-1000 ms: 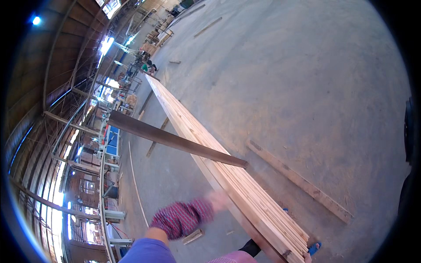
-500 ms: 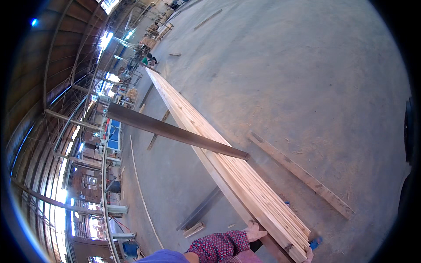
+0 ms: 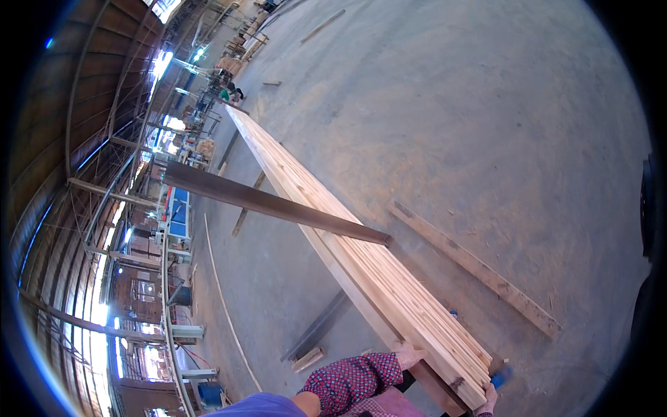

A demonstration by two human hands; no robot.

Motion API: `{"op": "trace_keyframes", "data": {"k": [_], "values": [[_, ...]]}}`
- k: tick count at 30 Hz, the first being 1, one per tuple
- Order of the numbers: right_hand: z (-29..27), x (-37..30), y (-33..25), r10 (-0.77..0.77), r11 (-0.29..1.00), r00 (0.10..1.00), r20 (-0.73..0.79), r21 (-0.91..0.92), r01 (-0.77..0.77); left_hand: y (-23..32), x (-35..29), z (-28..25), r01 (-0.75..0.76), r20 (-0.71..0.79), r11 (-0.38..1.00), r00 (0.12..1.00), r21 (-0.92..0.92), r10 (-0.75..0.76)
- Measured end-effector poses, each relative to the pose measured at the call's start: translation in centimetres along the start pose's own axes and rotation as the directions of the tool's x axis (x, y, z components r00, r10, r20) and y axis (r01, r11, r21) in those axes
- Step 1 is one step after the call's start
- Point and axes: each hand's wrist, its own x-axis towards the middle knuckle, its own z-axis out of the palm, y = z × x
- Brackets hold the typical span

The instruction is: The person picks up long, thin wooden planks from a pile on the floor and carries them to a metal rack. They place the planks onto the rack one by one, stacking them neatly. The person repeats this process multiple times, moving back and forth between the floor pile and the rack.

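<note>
A long stack of pale wooden boards (image 3: 417,299) runs from near me to the far upper left. At its near left side, my left hand (image 3: 410,354) is closed on the edge of a board, below a patterned sleeve. My right hand (image 3: 488,399) wraps the near right corner of the stack, with most of its fingers hidden behind the wood. Above the stack, a dark metal beam (image 3: 278,203) crosses slantwise. Beside the right hand is a small blue thing (image 3: 500,377), too blurred to name.
To the right, a weathered plank (image 3: 479,267) lies on the concrete floor (image 3: 514,125). Left of the stack lie a dark beam (image 3: 316,326), a short wood block (image 3: 308,359) and a thin strip (image 3: 226,299). A person (image 3: 231,92) is by the far end. Machines line the left.
My left hand has shifted slightly up and right along the board edge, with its fingers drawn in. More of my right hand shows at the near corner. The view has moved slightly.
</note>
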Motion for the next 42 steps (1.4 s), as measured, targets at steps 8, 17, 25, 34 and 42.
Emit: {"op": "trace_keyframes", "data": {"k": [8, 17, 25, 34, 42], "values": [[-0.3, 0.1, 0.6, -0.002, 0.999, 0.999, -0.037, 0.049, 0.004, 1.9, -2.6, -2.1, 0.021, 0.05, 1.0, 0.999, -0.019, -0.02], [1.8, -1.7, -0.8, 0.015, 0.998, 0.99, -0.138, -0.058, -0.023, 2.5, -2.2, -1.5, 0.11, -0.055, 0.991, 0.992, -0.08, -0.114], [0.6, -0.7, 0.2, -0.14, 0.978, 0.982, -0.122, -0.169, 0.119, 0.6, -0.1, -0.1, 0.062, -0.016, 0.998, 0.998, -0.024, -0.062], [2.3, -1.4, -0.6, 0.031, 0.999, 0.976, -0.215, 0.0, -0.032, 2.1, -1.1, -2.6, 0.088, 0.107, 0.99, 0.989, 0.112, -0.1], [2.8, -1.5, -0.7, 0.053, 0.998, 0.985, -0.163, 0.054, -0.044, 5.1, -4.0, -5.6, 0.088, 0.09, 0.984, 0.991, 0.155, -0.102]]}}
